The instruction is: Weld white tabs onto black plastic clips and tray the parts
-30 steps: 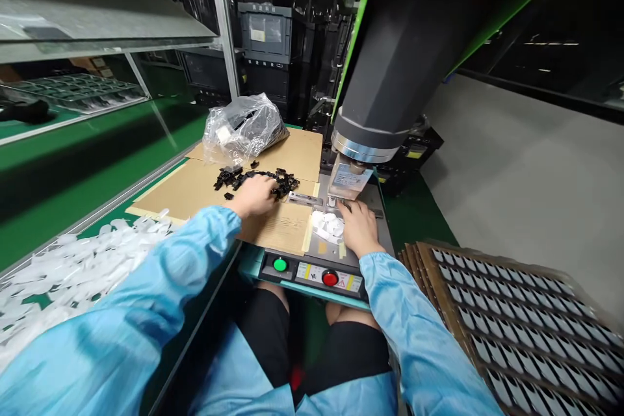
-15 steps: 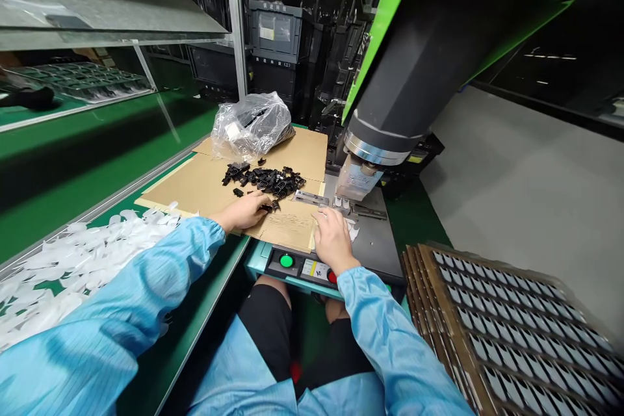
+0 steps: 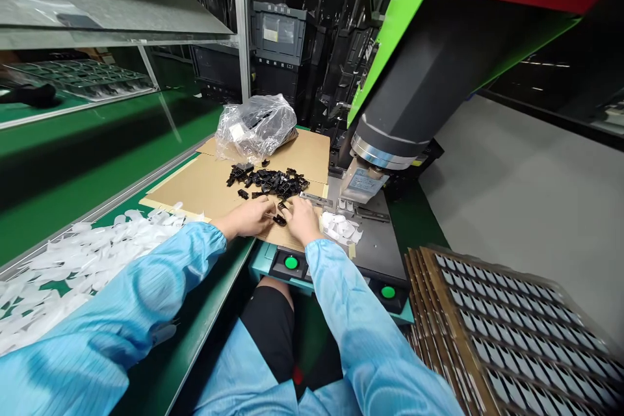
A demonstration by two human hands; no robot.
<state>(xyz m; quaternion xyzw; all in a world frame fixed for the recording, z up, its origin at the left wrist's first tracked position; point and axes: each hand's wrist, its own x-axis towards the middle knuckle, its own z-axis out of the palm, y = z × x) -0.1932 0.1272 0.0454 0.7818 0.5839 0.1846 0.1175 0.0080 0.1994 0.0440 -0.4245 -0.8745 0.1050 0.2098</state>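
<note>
My left hand [image 3: 251, 216] and my right hand [image 3: 301, 220] lie close together on a brown cardboard sheet [image 3: 199, 185], fingertips meeting around a small black plastic piece [image 3: 279, 219]. Which hand grips it is unclear. A heap of the same small black parts [image 3: 270, 181] lies just beyond my fingers. To the right of my right hand, a small pile of white plastic pieces [image 3: 340, 228] rests on the grey machine bed [image 3: 377, 248] under the press head [image 3: 363, 181].
A clear plastic bag [image 3: 256, 126] of parts sits at the cardboard's far edge. Many white pieces [image 3: 73, 260] cover the green bench at left. Green buttons [image 3: 291, 262] are on the machine front. Stacked trays [image 3: 511, 331] stand at right. Black crates [image 3: 277, 32] are behind.
My right hand moved left from the machine bed onto the cardboard, uncovering the white pieces. My left hand drew back from the black heap toward it. The camera view shifted slightly.
</note>
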